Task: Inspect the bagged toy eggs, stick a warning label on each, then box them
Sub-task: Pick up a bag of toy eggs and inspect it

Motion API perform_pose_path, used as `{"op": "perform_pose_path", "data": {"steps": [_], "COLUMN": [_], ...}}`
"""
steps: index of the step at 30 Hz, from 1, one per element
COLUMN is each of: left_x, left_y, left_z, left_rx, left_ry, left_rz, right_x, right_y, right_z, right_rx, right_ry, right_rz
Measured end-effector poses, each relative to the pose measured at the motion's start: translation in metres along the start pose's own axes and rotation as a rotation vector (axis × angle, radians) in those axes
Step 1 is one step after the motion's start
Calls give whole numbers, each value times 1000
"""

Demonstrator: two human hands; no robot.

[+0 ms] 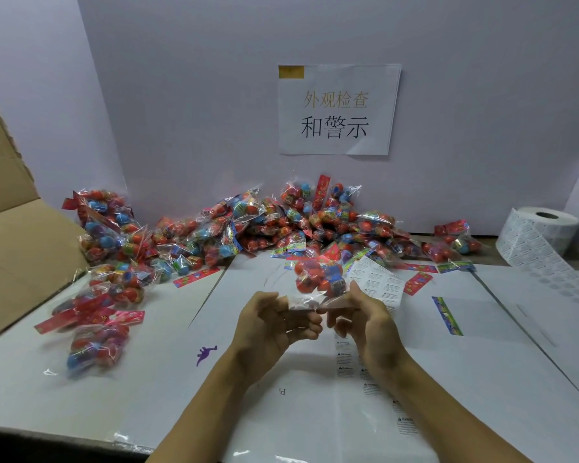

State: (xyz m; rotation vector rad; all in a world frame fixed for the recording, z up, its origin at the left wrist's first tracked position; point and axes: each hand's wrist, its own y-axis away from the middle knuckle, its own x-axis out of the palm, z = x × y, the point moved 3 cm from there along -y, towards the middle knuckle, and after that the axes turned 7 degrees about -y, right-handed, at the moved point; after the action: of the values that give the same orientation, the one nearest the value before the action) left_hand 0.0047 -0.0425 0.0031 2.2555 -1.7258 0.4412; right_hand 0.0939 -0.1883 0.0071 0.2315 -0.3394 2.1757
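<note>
You pinch one bag [318,282] with both hands [274,320] [365,317]; behind it the pile [281,225] waits (box [17,228] looks unfilled).

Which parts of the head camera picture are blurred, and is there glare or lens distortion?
Head view: the bag of toy eggs held by the left hand and right hand is motion-blurred; the bags at the left are smeared too; the wall sign stays readable; small glints show on the plastic of the pile; table edges bow from the wide lens.
</note>
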Motion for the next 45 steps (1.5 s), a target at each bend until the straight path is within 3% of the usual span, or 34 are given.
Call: {"op": "perform_pose_path", "data": {"steps": [5,11,16,20,25,32,45], "left_x": [-5,-4,-9,-8,-4,2,-2], "left_y": [-4,0,-1,0,2,-1,2], "left_z": [2,-2,-4,-4,-5,1,7], "left_rx": [-2,15,50,58,48,44,84], "left_ry": [-106,-96,-77,-74,-75,-259,-389], "left_rz": [-246,-254,-327,-303,-258,-150,-149], "right_x": [4,11,7,0,-5,-1,-5], "right_y": [1,5,0,-6,-10,-5,-6], "right_z": [1,-7,-15,-18,-15,-7,-10], "right_rx": [-33,-54,66,104,132,48,60], "right_ry": [71,256,328,430,374,319,296], "right_rz": [61,201,186,82,2,20,17]}}
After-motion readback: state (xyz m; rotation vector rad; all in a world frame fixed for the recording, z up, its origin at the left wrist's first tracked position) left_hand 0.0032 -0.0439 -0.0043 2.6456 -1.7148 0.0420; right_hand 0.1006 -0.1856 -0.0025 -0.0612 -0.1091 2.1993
